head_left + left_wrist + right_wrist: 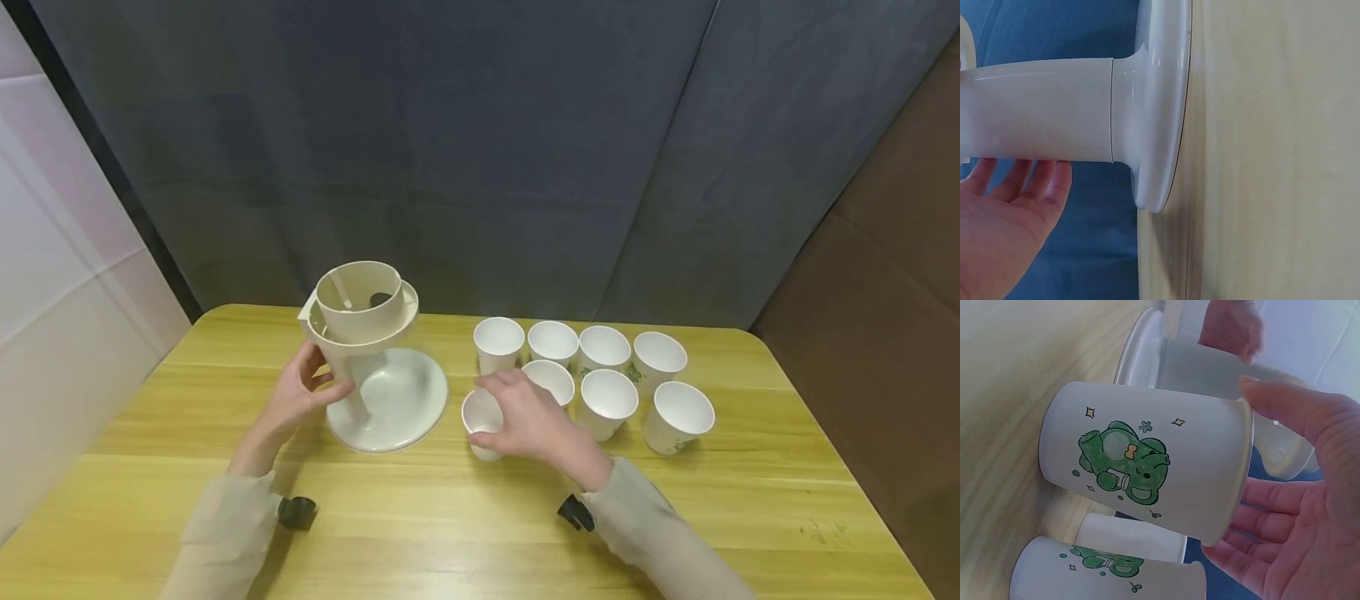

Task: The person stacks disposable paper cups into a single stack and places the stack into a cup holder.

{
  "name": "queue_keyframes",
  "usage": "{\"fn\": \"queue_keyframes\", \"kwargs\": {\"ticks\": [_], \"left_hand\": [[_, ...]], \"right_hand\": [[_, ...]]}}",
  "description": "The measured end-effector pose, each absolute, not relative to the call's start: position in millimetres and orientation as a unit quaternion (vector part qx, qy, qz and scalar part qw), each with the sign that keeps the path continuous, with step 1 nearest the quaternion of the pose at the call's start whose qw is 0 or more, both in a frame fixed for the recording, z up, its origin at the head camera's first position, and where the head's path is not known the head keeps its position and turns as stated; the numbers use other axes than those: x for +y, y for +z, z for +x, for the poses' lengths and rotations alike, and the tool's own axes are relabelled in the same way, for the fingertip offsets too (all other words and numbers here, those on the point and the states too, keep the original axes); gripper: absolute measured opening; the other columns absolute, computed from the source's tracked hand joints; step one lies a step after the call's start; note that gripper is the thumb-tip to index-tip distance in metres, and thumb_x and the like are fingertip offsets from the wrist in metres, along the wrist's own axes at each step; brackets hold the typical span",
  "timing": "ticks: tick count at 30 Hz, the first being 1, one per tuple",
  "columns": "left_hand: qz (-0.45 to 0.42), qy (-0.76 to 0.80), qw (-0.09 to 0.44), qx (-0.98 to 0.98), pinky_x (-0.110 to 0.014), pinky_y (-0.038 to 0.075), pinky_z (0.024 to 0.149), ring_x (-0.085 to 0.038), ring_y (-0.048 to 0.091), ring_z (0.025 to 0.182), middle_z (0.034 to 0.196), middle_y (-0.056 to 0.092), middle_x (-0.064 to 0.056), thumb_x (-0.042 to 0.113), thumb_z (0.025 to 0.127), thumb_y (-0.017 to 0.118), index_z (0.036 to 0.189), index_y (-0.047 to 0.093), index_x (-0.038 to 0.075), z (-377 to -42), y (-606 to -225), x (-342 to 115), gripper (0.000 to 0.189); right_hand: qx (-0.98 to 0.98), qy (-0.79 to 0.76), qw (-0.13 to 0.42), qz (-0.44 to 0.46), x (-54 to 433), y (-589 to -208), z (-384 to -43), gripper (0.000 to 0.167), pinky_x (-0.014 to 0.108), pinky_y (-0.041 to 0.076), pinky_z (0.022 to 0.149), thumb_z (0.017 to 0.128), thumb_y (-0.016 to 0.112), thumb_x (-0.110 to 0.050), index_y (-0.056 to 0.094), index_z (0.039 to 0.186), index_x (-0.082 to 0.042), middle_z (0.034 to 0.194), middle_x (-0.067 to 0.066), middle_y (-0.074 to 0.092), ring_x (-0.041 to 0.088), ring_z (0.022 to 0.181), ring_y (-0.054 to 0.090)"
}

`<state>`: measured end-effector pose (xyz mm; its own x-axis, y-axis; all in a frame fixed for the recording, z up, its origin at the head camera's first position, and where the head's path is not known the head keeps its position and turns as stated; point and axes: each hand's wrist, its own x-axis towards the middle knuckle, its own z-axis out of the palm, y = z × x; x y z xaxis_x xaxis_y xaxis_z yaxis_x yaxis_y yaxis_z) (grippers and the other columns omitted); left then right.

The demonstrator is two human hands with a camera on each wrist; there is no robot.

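Observation:
My left hand [294,393] grips the upright column of a cream-white stand [1041,112], thumb across the front and the other fingers around the back. The stand has a round white base [408,392] on the table and an open cylinder [360,323] set in a wider ring at its top. With my right hand [528,417] I pinch the rim of a white paper cup [1129,450], thumb on one side and fingers on the other. A green bear is printed on it. Whether its bottom touches the table I cannot tell.
Several more white paper cups stand mouth up in two rows, among them one at the far right [681,412] and one at the back left [498,340]. They are on a yellow wooden table [420,533]. A dark cloth [450,167] hangs behind its far edge.

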<state>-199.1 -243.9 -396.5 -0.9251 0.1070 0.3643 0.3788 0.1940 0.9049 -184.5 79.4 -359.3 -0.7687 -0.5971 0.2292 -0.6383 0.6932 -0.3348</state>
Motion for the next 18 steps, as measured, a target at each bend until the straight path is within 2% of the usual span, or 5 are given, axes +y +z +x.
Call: {"fn": "queue_keyframes", "kwargs": {"ticks": [7, 12, 18], "left_hand": [[-0.155, -0.594, 0.106, -0.782, -0.013, 0.042, 0.085, -0.005, 0.047, 0.107, 0.117, 0.050, 0.013, -0.008, 0.076, 0.066, 0.135, 0.039, 0.012, -190.7, -397.2, -244.6, 0.068], [-0.161, -0.588, 0.104, -0.786, -0.013, 0.042, 0.085, -0.004, 0.047, 0.108, 0.118, 0.049, 0.014, -0.008, 0.076, 0.066, 0.138, 0.036, 0.007, -187.0, -397.2, -244.2, 0.070], [-0.168, -0.587, 0.107, -0.784, -0.012, 0.043, 0.086, -0.003, 0.046, 0.109, 0.120, 0.048, 0.015, -0.010, 0.075, 0.065, 0.138, 0.036, 0.007, -181.5, -397.5, -243.9, 0.072]], "right_hand": [[-0.915, 0.202, 0.053, 0.346, 82.7, -358.9, -175.6, 0.067, 0.041, 0.051, 0.084, 0.070, 0.080, -0.037, 0.056, 0.122, -0.003, 0.119, 0.013, 0.059, 0.029, 0.109, 0.053], [-0.911, 0.203, 0.053, 0.354, 85.8, -359.2, -169.9, 0.067, 0.040, 0.050, 0.086, 0.070, 0.080, -0.037, 0.057, 0.122, -0.002, 0.118, 0.013, 0.060, 0.028, 0.110, 0.053], [-0.908, 0.201, 0.057, 0.362, 89.7, -359.6, -162.9, 0.067, 0.040, 0.050, 0.085, 0.070, 0.080, -0.037, 0.057, 0.122, -0.002, 0.118, 0.012, 0.060, 0.027, 0.109, 0.053]]}}
